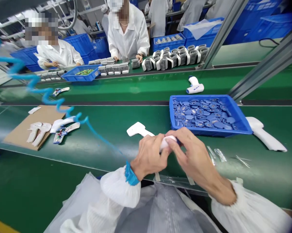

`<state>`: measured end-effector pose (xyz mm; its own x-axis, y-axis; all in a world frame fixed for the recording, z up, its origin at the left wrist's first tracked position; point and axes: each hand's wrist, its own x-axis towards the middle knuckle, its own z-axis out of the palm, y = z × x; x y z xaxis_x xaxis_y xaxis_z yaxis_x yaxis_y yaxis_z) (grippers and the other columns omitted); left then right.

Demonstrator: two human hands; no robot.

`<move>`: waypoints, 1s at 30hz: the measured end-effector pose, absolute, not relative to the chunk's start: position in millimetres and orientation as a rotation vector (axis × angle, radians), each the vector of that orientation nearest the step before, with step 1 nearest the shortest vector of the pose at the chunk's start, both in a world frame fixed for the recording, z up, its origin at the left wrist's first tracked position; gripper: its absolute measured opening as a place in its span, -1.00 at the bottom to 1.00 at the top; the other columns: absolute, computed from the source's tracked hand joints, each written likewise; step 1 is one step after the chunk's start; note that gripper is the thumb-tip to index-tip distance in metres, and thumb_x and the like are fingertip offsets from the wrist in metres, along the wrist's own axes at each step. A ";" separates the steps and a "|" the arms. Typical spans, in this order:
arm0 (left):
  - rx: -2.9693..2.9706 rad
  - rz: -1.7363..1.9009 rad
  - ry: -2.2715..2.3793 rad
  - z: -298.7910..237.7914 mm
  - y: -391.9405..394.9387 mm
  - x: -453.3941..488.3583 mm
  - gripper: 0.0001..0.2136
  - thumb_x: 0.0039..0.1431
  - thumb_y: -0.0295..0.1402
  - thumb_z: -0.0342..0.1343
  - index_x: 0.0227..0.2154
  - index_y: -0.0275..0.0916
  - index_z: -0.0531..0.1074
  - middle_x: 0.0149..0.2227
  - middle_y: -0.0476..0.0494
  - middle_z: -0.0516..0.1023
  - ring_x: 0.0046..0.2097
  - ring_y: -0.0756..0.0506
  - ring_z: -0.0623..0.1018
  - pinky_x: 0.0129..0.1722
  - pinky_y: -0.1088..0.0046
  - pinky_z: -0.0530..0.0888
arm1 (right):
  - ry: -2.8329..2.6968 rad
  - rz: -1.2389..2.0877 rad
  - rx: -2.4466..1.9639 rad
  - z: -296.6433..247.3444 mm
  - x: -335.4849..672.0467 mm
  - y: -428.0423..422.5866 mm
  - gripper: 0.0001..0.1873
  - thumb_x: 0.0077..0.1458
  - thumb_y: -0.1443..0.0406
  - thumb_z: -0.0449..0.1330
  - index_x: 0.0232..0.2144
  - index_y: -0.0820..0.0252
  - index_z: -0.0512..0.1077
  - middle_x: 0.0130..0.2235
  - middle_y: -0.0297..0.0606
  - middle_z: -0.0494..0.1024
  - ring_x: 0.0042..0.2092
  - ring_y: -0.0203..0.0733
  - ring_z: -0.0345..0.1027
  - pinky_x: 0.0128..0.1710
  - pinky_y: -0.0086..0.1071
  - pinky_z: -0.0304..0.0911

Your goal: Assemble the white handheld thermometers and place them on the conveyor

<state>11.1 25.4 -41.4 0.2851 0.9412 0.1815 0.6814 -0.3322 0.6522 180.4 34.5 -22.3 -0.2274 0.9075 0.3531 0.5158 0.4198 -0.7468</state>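
Both my hands are closed round a white plastic thermometer gun body [167,141], held low over the green bench; most of it is hidden by fingers. My left hand [151,153] wears a blue wrist band [131,174] and grips it from the left. The fingers and thumb of my right hand [191,152] press on its right end, where a bit of blue shows. Just beyond my left hand lies a white shell piece [137,128], its right end reaching behind the hand. A blue tray [210,132] of blue oval covers [201,113] stands past my right hand.
Right of the tray lies a white gun-shaped housing [266,134]. Small clear bags [220,155] are near my right wrist. At left, cardboard [19,137] carries white shells, beside opened units [63,129] and a blue coiled hose [44,92]. Co-workers sit across the green conveyor [136,87].
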 end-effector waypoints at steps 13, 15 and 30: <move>1.717 0.948 1.853 -68.7 25.4 12.2 -0.48 0.35 -0.16 -0.01 -0.72 -0.22 0.06 -0.69 0.01 0.15 -0.56 0.03 0.16 -0.45 0.36 0.10 | -2.000 0.682 -1.314 -44.3 170.9 -12.9 -0.64 0.36 0.07 0.06 -0.19 0.15 0.55 -0.37 -0.25 0.55 -0.47 -0.20 0.38 -0.48 -0.34 0.24; 1.788 0.979 1.776 -60.4 17.2 -2.8 -0.53 0.34 -0.16 0.03 -0.69 -0.22 0.20 -0.63 -0.01 0.30 -0.52 0.00 0.29 -0.41 0.39 0.22 | -1.885 0.845 -1.357 -47.1 165.5 -14.2 -0.60 0.32 0.00 0.10 -0.18 0.16 0.56 -0.37 -0.23 0.57 -0.43 -0.18 0.41 -0.45 -0.34 0.27; 1.642 0.880 2.068 -83.8 20.5 -70.2 -0.51 0.34 -0.24 -0.06 -0.71 -0.21 0.02 -0.62 -0.02 0.22 -0.51 0.00 0.22 -0.40 0.38 0.19 | -2.227 0.755 -1.022 -93.6 95.0 -8.8 -0.53 0.42 0.08 -0.02 -0.34 0.14 0.57 -0.66 -0.30 0.43 -0.69 -0.19 0.27 -0.65 -0.35 -0.05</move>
<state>-70.2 20.5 -83.8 -0.2624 0.9597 0.1007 0.7381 0.1324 0.6616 95.0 -8.8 -93.6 -0.5459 0.7969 0.2586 0.4756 0.5489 -0.6874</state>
